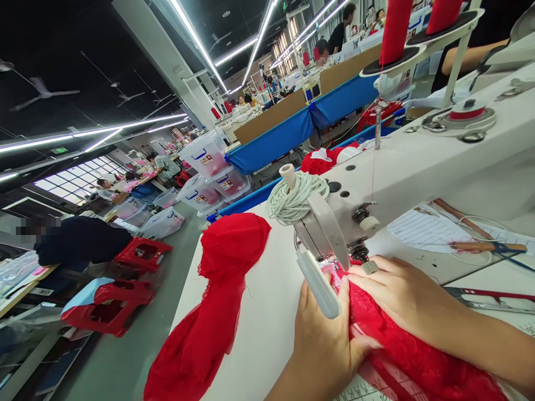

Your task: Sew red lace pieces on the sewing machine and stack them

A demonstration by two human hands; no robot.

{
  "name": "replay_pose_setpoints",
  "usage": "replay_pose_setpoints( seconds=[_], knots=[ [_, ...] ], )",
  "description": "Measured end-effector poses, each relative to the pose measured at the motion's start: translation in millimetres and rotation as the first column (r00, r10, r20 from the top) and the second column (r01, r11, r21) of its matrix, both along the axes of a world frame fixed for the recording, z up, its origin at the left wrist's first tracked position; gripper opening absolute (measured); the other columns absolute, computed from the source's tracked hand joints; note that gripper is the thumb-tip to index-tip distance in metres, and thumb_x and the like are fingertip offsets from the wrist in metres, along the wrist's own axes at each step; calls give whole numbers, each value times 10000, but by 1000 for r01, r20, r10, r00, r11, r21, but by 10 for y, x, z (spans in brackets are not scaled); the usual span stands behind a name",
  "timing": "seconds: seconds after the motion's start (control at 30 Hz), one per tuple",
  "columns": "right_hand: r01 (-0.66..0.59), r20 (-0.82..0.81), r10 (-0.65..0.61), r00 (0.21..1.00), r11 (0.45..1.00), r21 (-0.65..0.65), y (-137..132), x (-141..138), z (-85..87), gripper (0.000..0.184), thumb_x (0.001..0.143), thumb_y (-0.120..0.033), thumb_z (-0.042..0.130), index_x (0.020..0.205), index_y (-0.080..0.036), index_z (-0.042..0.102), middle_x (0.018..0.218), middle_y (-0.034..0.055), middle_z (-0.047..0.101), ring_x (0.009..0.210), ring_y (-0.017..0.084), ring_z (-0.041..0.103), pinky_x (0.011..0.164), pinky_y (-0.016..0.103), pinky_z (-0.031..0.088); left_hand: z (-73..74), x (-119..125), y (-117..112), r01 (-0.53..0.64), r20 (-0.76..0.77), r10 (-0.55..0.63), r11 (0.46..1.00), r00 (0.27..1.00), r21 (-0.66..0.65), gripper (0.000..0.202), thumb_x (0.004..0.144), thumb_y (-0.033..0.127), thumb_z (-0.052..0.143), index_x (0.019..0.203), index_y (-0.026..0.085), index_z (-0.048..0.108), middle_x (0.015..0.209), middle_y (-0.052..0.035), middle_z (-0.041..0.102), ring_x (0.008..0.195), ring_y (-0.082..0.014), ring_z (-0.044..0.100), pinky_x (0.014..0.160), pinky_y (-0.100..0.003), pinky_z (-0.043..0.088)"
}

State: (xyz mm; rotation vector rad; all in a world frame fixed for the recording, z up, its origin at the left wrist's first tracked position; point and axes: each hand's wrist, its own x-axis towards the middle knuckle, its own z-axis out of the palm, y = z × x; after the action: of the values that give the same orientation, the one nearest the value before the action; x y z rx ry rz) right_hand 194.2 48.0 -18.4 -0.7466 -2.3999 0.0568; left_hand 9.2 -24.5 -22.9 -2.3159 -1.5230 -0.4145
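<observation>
Red lace fabric point(387, 320) runs under the head of a white sewing machine point(397, 161) and trails toward the lower right. My left hand point(321, 334) is closed on the fabric's left edge, just in front of the needle area. Part of its fingers is behind the machine's grey lever point(320, 284). On top of the lace, my right hand point(405, 292) lies with its fingers stretched out toward the presser foot, pressing the cloth; its thumb is hidden. The needle tip is hard to make out. A separate red fabric piece point(217, 301) lies on the table left of the machine.
A bundle of pale cord point(295, 197) hangs at the machine head. Scissors point(493, 301), a wooden-handled tool point(489, 247) and written paper point(422, 228) lie to the right. Red thread cones point(395, 33) stand above. Red stools point(111, 306), plastic bins point(204, 153) and other people are beyond.
</observation>
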Motion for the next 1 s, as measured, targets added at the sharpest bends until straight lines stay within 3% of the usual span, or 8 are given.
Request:
replay_pose_setpoints(
  seconds=[0.13, 0.23, 0.47, 0.73, 0.83, 1.0],
  knots=[
    [8, 56, -4, 998, 998, -57, -24, 19, 33, 263, 832, -132, 479, 1024, -176, 654, 859, 72, 691, 759, 237, 598, 653, 367, 523, 118, 21, 5, 120, -23, -121, 991, 992, -55, 887, 856, 722, 158, 1279, 43, 543, 1185, -196, 637, 1053, -275, 623, 822, -350, 533],
    [3, 56, -1, 998, 1000, -24, -26, 14, 35, 260, 832, -108, 457, 966, -174, 669, 892, 84, 702, 806, 248, 606, 669, 369, 522, 125, 11, -1, 140, -90, -139, 990, 986, 8, 850, 878, 687, 199, 1249, 11, 558, 1179, -214, 642, 1054, -297, 630, 822, -364, 532],
    [29, 37, -27, 999, 998, -53, -35, 9, -35, 210, 825, -192, 520, 973, -183, 669, 957, 90, 703, 840, 257, 585, 689, 373, 502, 82, -12, -17, 147, -154, -140, 989, 978, 32, 782, 881, 673, 230, 1244, 79, 584, 1195, -184, 646, 1090, -312, 619, 907, -417, 491],
    [51, 20, -49, 999, 996, -73, -12, 13, 1, 271, 817, -135, 494, 1022, -171, 666, 806, 77, 644, 723, 213, 547, 649, 329, 463, -8, -6, -21, 107, -133, -108, 994, 985, -19, 831, 857, 703, 216, 1324, 84, 515, 1261, -201, 599, 1172, -334, 559, 966, -446, 448],
    [49, 22, -48, 999, 998, -35, 2, 9, 11, 244, 802, -146, 492, 957, -167, 678, 821, 96, 649, 729, 219, 553, 646, 328, 466, -57, -12, -31, 69, -119, -70, 998, 990, -8, 879, 813, 746, 259, 1338, 85, 501, 1306, -218, 558, 1201, -351, 528, 982, -465, 434],
    [56, 65, -53, 996, 997, -47, 12, 5, 26, 300, 794, -91, 464, 1018, -137, 657, 814, 100, 647, 730, 227, 551, 645, 334, 466, -93, -17, -36, 43, -125, -43, 999, 991, -6, 894, 790, 765, 276, 1360, 109, 481, 1358, -204, 517, 1231, -374, 495, 984, -486, 424]
  ],
)
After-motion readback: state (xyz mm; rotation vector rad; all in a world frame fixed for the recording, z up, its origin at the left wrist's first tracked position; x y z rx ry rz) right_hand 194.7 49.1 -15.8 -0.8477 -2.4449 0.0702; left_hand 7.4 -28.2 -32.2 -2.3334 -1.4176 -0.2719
